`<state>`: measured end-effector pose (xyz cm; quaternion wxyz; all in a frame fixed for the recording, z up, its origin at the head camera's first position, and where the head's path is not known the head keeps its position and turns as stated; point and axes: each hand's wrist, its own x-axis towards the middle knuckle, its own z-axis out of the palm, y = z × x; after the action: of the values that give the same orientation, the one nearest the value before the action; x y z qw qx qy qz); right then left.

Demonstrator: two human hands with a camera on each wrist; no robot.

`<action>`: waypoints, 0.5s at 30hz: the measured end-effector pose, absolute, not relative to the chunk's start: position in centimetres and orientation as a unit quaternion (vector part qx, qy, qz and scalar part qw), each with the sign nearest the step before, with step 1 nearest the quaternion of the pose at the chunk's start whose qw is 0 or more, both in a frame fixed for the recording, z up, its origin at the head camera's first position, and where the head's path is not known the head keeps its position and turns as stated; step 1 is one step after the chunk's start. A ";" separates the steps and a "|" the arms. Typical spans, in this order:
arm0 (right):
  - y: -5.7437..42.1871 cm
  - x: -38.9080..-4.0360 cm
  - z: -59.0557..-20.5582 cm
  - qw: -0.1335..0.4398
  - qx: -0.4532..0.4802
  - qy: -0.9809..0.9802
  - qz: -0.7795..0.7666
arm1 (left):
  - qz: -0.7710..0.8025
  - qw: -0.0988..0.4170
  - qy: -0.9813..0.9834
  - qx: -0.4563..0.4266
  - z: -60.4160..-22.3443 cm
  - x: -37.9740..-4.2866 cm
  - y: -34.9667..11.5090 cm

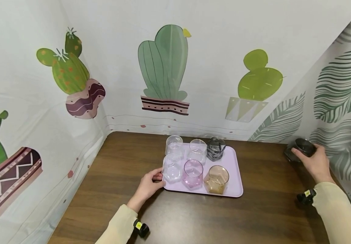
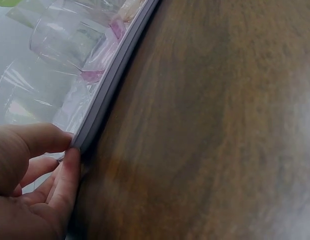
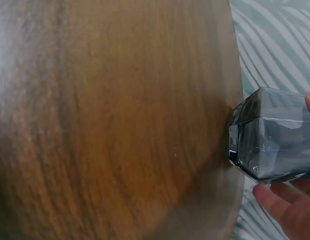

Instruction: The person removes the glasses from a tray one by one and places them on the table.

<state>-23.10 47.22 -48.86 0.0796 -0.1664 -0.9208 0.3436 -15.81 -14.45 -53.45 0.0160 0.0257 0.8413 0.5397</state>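
Note:
At the front left corner of a pale lilac tray (image 1: 233, 169), my left hand (image 1: 148, 185) pinches the rim between thumb and fingers. Six-sided glasses stand on that tray: several clear ones, including a clear glass (image 1: 171, 169) nearest this hand, a pink glass (image 1: 192, 174), an amber glass (image 1: 216, 180) and a dark grey glass (image 1: 215, 149). Far to the right, my right hand (image 1: 315, 164) grips another dark grey glass (image 3: 280, 137) around its sides. The right wrist view shows its faceted base close by the table edge.
The brown wooden table (image 1: 270, 203) ends at a back edge and a right edge. Behind it hangs a white cloth (image 1: 209, 74) printed with cacti, and a leaf-patterned cloth (image 1: 343, 84) is at the right. Each wrist carries a small black camera.

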 end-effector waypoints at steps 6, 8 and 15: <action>47.2 -22.7 -48.3 0.070 -0.157 -0.922 0.346 | 0.539 0.015 0.842 0.023 -53.4 -15.8 -14.4; 47.1 -22.3 -48.1 0.075 -0.157 -0.924 0.342 | 0.538 0.014 0.843 0.024 -53.4 -15.8 -14.4; 45.6 -20.9 -47.1 0.109 -0.148 -0.928 0.324 | 0.536 0.010 0.844 0.022 -53.4 -15.7 -14.3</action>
<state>-20.91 45.64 -47.12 0.1092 -0.1479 -0.9279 0.3244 -15.70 -14.29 -53.44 0.0103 0.0224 0.8441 0.5356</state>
